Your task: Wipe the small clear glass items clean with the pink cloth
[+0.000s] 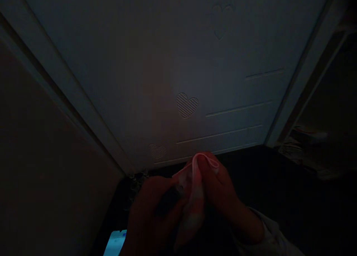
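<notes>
In very dim light, a thin pinkish cloth with a hemmed edge hangs in folds between my two hands. My left hand is closed on the cloth's left part, with a dark patch between thumb and fingers that I cannot make out. My right hand pinches the cloth's upper edge, which curls over the thumb. The cloth's lower end drops into shadow below the hands.
Ahead is a pale door with engraved hearts and lines. A lit phone screen shows at lower left. Walls flank the door. Indistinct items lie at the right, and a light sleeve covers my right forearm.
</notes>
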{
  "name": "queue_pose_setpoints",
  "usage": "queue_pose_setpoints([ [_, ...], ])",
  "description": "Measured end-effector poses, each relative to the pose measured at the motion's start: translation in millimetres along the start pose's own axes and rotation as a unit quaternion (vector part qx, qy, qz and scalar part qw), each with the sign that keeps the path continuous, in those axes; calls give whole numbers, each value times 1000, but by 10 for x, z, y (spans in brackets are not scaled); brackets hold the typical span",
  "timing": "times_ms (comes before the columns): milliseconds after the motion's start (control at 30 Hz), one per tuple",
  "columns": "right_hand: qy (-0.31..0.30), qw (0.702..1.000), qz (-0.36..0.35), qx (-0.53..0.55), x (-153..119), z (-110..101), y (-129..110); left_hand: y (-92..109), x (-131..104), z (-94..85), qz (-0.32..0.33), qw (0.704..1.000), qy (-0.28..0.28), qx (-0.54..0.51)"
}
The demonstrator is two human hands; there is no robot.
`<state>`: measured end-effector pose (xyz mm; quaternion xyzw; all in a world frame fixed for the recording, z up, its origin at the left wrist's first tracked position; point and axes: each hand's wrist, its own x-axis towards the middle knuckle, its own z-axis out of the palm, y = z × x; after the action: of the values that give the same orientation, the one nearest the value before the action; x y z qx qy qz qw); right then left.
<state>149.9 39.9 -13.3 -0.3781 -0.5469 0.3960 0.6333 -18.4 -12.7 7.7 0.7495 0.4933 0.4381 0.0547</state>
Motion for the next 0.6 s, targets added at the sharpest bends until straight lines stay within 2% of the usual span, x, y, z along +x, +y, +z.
queue_pose_setpoints([
  [167,-19,995,48,83,41,-31,-55,18,15,-76,-65,994,0,-89],
  [300,-63,995,57,52,63,-72,-90,-47,-11,-66,-105,984,-7,-144],
  [367,-63,996,53,26,71,-80,-95,-107,-37,-51,-120,979,-8,-161],
  [467,-59,997,56,9,82,-66,-90,-150,-56,-40,-129,979,-2,-160],
  [600,-55,995,77,19,80,-18,-42,-55,-24,-22,-121,985,-14,-120],
])
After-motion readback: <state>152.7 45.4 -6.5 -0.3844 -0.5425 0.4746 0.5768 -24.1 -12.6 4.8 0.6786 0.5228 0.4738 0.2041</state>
